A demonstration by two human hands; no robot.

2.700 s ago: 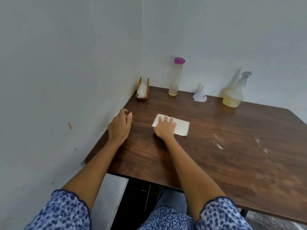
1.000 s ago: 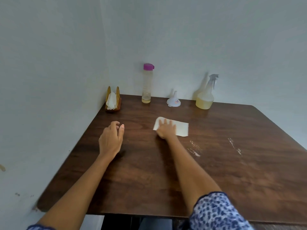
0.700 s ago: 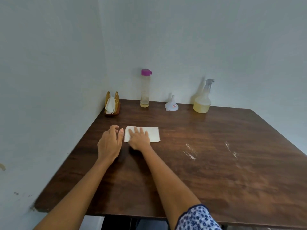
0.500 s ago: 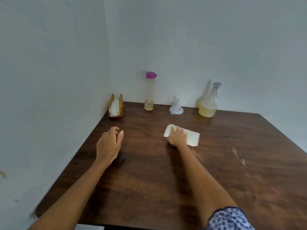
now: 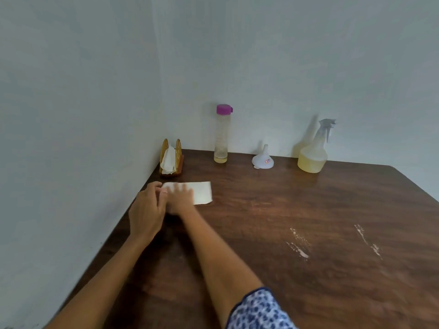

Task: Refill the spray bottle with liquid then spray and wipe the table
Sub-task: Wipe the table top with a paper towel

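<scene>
a dark wooden table (image 5: 308, 210) is set into a corner between 2 pale walls. all positions below are given relative to the spray bottle (image 5: 313, 150), which is stood upright at the back edge of the table, close to the rear wall, and is filled to roughly its lower third with yellowish liquid.

a white funnel (image 5: 262, 159) is placed mouth-down just left of the spray bottle. further left, a tall clear bottle with a purple cap (image 5: 221, 134) is stood upright, with a thin layer of yellowish liquid at its bottom. at the far left, in the corner, a wooden napkin holder (image 5: 171, 159) containing white napkins is located.

a folded white paper towel (image 5: 200, 192) is laid flat on the table, well to the left of the spray bottle and nearer the person. the right hand (image 5: 179, 198) is pressed flat on the left part of the towel, fingers extended; the hand is blurred. the left hand (image 5: 147, 208) is rested just beside it, fingers loosely curved with nothing gripped, its fingertips at the towel's left edge.

pale scuff marks (image 5: 298, 243) are visible on the table surface, nearer the person than the spray bottle. a blue patterned sleeve (image 5: 257, 309) is seen at the bottom edge.
</scene>
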